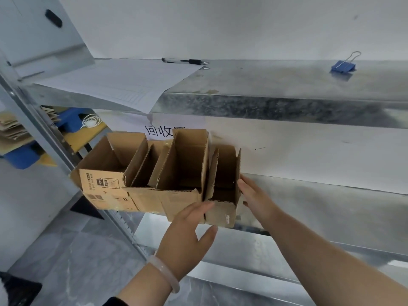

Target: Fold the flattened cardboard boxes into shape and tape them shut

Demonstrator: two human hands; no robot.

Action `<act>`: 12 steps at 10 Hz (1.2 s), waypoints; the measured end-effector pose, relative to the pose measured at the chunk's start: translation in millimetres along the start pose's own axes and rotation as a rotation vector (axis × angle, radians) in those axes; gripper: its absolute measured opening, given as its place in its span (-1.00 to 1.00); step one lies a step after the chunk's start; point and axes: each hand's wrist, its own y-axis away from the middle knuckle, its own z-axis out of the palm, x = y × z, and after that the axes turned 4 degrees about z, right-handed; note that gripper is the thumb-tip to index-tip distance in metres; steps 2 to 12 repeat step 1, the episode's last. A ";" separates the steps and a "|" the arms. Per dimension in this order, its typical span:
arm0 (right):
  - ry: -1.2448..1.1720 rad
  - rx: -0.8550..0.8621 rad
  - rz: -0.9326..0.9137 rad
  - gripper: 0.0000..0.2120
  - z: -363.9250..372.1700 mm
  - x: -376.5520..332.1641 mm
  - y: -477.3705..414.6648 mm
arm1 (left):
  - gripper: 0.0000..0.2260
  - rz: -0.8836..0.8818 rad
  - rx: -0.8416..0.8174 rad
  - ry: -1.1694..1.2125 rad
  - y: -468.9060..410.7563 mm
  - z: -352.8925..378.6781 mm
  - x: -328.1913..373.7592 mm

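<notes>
Four open boxes [176, 164] in a row on a metal shelf [331, 202]. Left hand [187, 230] flat against the front of the last box [223, 213], fingers straight. Right hand [254, 195] flat against its right side. Hands apart, with that box between. Higher up, a paper [123, 82], a pen [185, 61] and a blue clip [343, 67].

Wall [220, 25]: plain white, a few scuffs (light is flat and even).
Rack: galvanized steel, upper shelf [276, 85], lower shelf [331, 206], slotted upright [44, 129] at left.
On the upper shelf: printed sheet [123, 82] overhanging the front edge, pen [185, 61] behind it, blue binder clip [343, 66] well apart.
Sign [154, 127]: paper, partly hidden.
Floor [77, 250]: grey marbled tile.
</notes>
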 end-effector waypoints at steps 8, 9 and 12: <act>0.166 0.120 -0.110 -0.49 -11.2 7.9 21.7 | -0.57 0.140 -0.045 -0.056 -2.7 -3.0 21.7; 0.166 0.120 -0.110 -0.49 -11.2 7.9 21.7 | -0.57 0.140 -0.045 -0.056 -2.7 -3.0 21.7; 0.166 0.120 -0.110 -0.49 -11.2 7.9 21.7 | -0.57 0.140 -0.045 -0.056 -2.7 -3.0 21.7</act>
